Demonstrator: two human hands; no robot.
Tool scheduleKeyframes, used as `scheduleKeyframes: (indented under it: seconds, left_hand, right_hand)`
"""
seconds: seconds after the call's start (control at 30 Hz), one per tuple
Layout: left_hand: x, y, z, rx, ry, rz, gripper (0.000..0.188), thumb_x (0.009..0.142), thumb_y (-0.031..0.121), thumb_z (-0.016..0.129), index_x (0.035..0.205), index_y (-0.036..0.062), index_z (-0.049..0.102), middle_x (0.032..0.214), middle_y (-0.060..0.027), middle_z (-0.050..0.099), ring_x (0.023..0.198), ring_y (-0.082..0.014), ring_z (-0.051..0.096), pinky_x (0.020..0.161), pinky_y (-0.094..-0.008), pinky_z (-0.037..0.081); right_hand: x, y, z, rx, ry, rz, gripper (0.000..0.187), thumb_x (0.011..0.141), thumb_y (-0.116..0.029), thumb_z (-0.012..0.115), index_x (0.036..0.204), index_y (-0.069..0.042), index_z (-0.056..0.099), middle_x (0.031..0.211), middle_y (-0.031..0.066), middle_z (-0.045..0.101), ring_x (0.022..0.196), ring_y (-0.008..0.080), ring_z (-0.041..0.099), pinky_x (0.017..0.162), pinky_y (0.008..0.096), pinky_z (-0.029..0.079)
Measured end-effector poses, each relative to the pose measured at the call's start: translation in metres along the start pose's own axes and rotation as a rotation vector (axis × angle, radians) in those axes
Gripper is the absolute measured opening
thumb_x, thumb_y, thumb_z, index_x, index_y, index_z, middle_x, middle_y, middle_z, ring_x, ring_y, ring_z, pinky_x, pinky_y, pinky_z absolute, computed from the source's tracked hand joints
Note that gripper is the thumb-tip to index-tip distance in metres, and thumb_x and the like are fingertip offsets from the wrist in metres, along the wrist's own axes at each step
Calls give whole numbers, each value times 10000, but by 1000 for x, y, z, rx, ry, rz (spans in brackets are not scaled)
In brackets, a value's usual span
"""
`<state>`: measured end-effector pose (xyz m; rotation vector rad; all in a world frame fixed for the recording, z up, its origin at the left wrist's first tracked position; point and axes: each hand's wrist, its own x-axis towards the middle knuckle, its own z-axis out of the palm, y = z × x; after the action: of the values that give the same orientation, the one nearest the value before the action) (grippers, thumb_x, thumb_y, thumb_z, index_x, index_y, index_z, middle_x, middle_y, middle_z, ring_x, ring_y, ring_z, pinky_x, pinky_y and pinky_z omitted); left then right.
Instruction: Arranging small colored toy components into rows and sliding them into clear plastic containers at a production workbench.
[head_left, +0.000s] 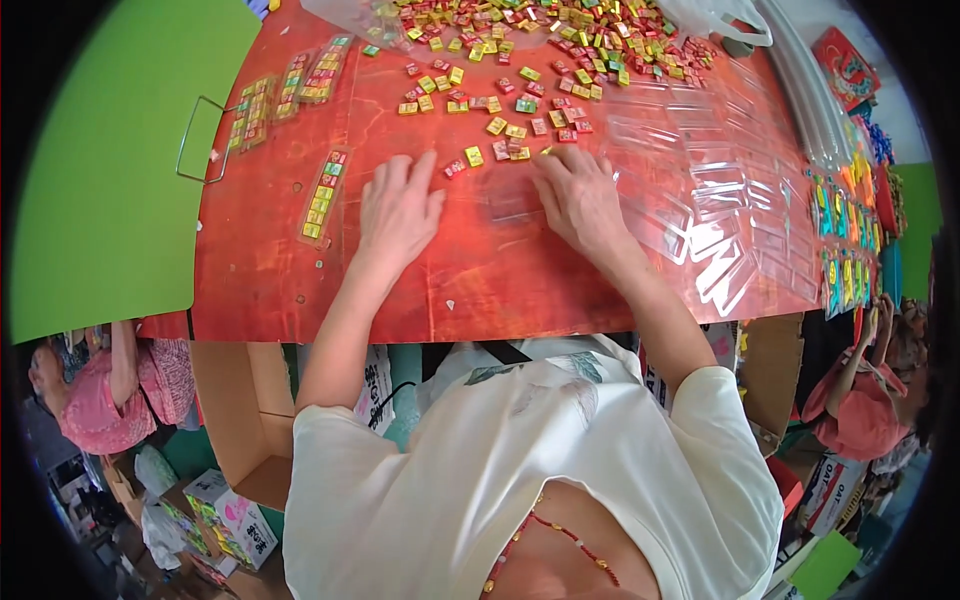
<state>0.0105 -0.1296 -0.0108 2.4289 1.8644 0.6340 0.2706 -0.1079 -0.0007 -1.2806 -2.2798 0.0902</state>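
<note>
My left hand [400, 210] is over the red table with its fingers stretched and apart, holding nothing that I can see. My right hand [585, 195] reaches forward, its fingers bent, with the tips close to several small wrapped blocks; a yellow one is partly hidden by them. Between the hands lies a clear plastic tray [512, 207], faint against the red. Just ahead are a loose red block [455, 168] and a yellow block [473, 156]. To the left of my left hand rests a narrow clear tray [323, 198] filled with a row of yellow, red and green blocks.
A large heap of small blocks [600, 30] covers the far side. Empty clear trays [720, 190] spread over the right. More filled trays [252, 115] lie at the far left, beside a wire handle [180, 150] and a green board [110, 170]. Other people sit at both sides.
</note>
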Motion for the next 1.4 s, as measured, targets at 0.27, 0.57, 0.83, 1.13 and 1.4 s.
scheduleKeyframes:
  seconds: [0.27,0.57,0.83,1.13,1.4]
  left_hand:
    - [34,15,19,142,-150,-102,277,878,264,687,1018,38,609,1007,-174,620,953,-346,653,776,-478,525]
    - [36,20,11,-3,-151,-161,388,878,351,692,1087,34,610,1016,-195,633,892,-361,674,740,-490,539]
    - [48,33,32,71,-76,61,489,856,339,707,1269,106,586,1300,-130,524,1222,-313,476,990,-517,342]
    - [53,44,41,63,25,177,444,836,318,707,1215,111,603,1276,-126,535,1219,-318,473,1000,-593,293]
    - [52,34,40,36,-87,104,506,829,324,711,1256,90,575,1302,-118,537,1242,-301,471,1042,-585,258]
  right_hand:
    - [45,5,30,-125,-46,-89,330,850,-191,699,1171,-128,654,1052,87,587,1038,273,585,879,458,429]
    - [42,13,32,-43,-61,-65,321,834,-227,727,1131,-123,663,1061,79,593,1048,280,587,870,446,422]
    - [39,26,39,-19,-23,-49,222,859,-197,707,1073,-137,702,955,52,614,974,248,611,867,430,427]
    - [24,47,26,-70,88,-71,206,856,-181,705,1060,-154,695,911,23,609,930,226,604,894,419,427]
    - [32,23,23,-135,24,-132,247,814,-207,729,1043,-123,684,1007,62,599,985,252,583,900,431,408]
